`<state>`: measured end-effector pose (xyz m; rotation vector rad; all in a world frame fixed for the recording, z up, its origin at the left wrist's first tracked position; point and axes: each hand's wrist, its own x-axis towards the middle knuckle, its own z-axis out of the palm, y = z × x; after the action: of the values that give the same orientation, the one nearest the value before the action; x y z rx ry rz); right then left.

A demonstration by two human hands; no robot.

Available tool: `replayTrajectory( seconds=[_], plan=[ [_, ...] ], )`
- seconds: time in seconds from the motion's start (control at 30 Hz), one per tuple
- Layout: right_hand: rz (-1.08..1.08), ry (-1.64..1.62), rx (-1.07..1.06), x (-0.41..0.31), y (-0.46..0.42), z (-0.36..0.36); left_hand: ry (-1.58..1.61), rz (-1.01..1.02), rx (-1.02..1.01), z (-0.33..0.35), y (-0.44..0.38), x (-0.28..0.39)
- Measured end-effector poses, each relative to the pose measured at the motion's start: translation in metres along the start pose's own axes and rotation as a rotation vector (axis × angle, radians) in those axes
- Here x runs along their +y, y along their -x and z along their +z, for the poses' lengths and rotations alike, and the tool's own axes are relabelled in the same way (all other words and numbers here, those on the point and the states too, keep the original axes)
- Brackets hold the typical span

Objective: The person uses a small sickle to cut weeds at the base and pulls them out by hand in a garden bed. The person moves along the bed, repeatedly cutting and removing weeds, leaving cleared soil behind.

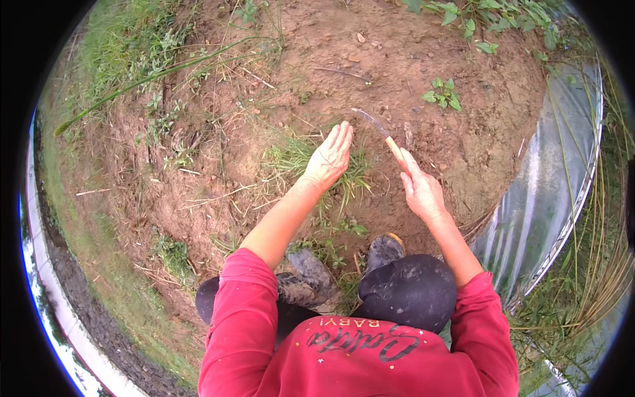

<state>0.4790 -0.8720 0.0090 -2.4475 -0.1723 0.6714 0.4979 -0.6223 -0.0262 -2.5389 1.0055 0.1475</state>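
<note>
My right hand [421, 186] is closed around the light wooden handle of a sickle [394, 149]. Its thin, dark, curved blade points up and to the left, just above bare soil. To the left of it, my left hand [330, 156] is held flat over a tuft of grass [292, 156], with its fingers together and extended; nothing shows in it. Long grass blades stick out on both sides of that hand. Whether its palm touches the grass is hidden.
My muddy boots [384, 250] stand on the soil below my hands. A small leafy plant [444, 94] grows at the upper right. Beyond it a sheet of clear plastic [531, 198] curves down the right side. Weeds [129, 54] cover the upper left, crossed by a long green stalk.
</note>
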Motion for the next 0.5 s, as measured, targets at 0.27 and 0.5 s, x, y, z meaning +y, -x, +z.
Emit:
replayTrajectory(
  seconds=[0.27,0.5],
  plan=[
    [0.079,-0.021,-0.096,-0.008,-0.014,0.002,0.038,-0.339,-0.024,0.054,-0.041,-0.023],
    [0.119,-0.049,-0.152,-0.01,-0.007,0.002,0.037,-0.248,-0.088,0.054,-0.045,-0.032]
  ],
)
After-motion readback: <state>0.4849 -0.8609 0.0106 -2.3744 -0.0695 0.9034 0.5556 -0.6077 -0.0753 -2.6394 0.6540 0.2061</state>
